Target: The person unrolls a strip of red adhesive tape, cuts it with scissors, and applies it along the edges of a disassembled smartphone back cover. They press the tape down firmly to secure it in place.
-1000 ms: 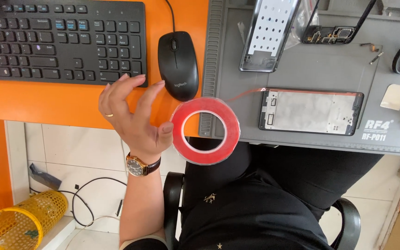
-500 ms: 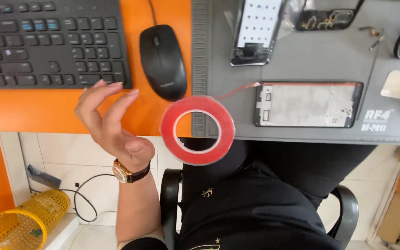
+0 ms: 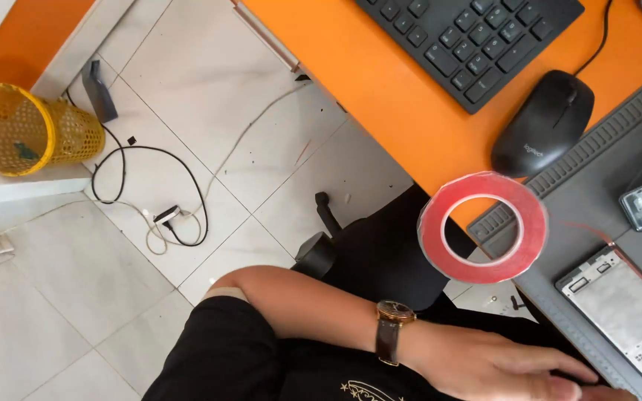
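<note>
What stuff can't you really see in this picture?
Head view:
- Right hand: not in the frame at all.
- Left hand: its fingertips are cut off by the bottom edge.
- Red tape roll: what keeps it up is not visible.
- Phone frame: cut off by the right edge.
- Keyboard: top cut off.
- Yellow basket: contents too small.

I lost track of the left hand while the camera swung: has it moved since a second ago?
Yes. The left hand was raised beside the red tape roll, below the mouse; now it lies lower, past the roll, by the grey mat.
</note>
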